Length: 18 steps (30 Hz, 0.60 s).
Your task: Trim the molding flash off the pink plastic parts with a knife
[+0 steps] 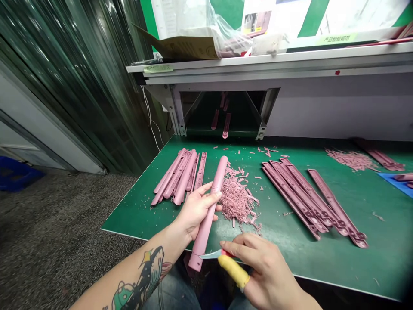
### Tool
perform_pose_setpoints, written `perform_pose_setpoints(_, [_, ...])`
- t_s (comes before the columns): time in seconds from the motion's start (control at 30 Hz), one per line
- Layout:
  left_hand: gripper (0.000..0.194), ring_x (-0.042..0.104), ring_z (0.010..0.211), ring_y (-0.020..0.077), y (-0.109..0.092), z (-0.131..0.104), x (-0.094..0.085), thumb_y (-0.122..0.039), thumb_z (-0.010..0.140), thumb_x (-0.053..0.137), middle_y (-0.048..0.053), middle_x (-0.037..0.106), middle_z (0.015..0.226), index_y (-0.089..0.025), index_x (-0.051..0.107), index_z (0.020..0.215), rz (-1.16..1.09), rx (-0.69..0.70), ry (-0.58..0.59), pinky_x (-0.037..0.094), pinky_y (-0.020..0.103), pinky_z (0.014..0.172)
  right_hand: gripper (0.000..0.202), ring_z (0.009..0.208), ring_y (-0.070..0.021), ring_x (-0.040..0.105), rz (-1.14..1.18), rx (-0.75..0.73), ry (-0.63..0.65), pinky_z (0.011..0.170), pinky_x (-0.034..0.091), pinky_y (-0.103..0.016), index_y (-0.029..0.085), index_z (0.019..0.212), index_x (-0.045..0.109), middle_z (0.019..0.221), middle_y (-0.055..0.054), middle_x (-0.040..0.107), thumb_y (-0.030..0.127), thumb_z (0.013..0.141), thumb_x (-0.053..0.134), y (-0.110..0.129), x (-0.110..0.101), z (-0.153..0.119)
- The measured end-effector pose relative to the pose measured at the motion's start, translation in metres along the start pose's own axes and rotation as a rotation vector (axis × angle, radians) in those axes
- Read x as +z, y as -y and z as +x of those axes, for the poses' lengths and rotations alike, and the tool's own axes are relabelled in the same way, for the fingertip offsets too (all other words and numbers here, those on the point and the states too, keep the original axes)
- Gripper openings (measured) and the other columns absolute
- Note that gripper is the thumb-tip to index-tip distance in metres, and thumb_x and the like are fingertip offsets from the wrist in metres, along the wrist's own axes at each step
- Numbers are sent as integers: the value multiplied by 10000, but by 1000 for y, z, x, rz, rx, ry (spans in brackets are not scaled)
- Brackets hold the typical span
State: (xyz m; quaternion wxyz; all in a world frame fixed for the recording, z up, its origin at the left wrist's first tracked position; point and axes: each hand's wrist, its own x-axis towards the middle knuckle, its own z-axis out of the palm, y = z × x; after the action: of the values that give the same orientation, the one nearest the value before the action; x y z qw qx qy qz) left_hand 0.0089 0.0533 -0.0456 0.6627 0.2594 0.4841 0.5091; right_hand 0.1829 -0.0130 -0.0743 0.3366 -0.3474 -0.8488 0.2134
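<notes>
My left hand [201,206] is wrapped round the middle of a long pink plastic part [206,228], which slants over the table's front edge. My right hand [258,265], with a yellow finger cot on its thumb, grips a small knife [211,255] with a red handle. The blade rests against the pink part near its lower end, just above small holes. Right behind the left hand lies a heap of pink shavings [237,200]. A bundle of similar pink parts [180,176] lies to the left of it.
More pink parts [300,198] lie in a row on the green table [322,258]. Further right are pink scraps [351,159] and a blue sheet [398,185]. Behind, a chute [206,129] holds several pink parts under a shelf [258,64].
</notes>
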Motion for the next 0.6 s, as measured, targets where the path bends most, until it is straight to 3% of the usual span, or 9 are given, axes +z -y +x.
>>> perform_pose_setpoints(0.07, [543,601,511,96,1,0,-1,-151,671,789,16,616,801,-158,606,1182,10,-4,-7,461,158,317,217,642,-160,580,-37,-18,-31,579,459,-268,238,1061,692,794,-57,648,235,850,638,-5,1,-4])
perform_pose_setpoints(0.2, [542,609,539,96,3,2,2,-156,675,789,10,620,791,-184,594,1180,-40,18,-61,458,154,369,350,722,-177,587,55,4,-330,638,473,-289,240,1180,617,862,-67,631,155,841,622,-10,14,-8])
perform_pose_setpoints(0.27, [506,585,531,71,11,6,11,-173,714,763,-8,612,769,-205,574,1182,-88,39,-87,462,144,426,306,710,-172,590,262,178,-398,631,487,-279,223,1161,607,843,-57,621,236,855,621,-7,23,-2])
perform_pose_setpoints(0.37, [354,543,530,45,32,15,36,-279,820,662,-18,601,774,-209,557,1150,-160,57,-97,458,140,492,329,672,-173,598,492,472,-290,587,498,-263,175,1043,627,795,-50,629,442,854,589,-13,27,16])
perform_pose_setpoints(0.43, [327,571,609,61,47,18,51,-355,865,591,13,624,860,-199,554,1149,-184,46,-65,467,156,544,382,648,-177,609,375,627,-230,567,496,-258,154,968,637,759,-50,646,503,869,514,-30,13,22])
perform_pose_setpoints(0.5, [405,603,698,92,58,16,56,-376,839,621,54,647,960,-193,542,1192,-171,18,-14,475,183,587,410,560,-176,598,128,750,-223,516,474,-262,154,940,645,669,-38,645,510,883,451,-56,-20,17])
perform_pose_setpoints(0.57, [528,598,665,109,63,12,48,-387,737,731,67,667,918,-174,564,1191,-130,-6,29,453,199,549,373,495,-189,578,-47,812,-223,475,438,-274,165,899,667,560,-27,615,473,871,458,-83,-64,2])
perform_pose_setpoints(0.6, [573,579,606,108,63,9,39,-410,667,784,58,669,839,-158,600,1148,-107,-11,45,425,200,504,278,577,-202,614,-161,826,-215,524,447,-274,189,850,682,638,-41,656,420,820,531,-96,-86,-6])
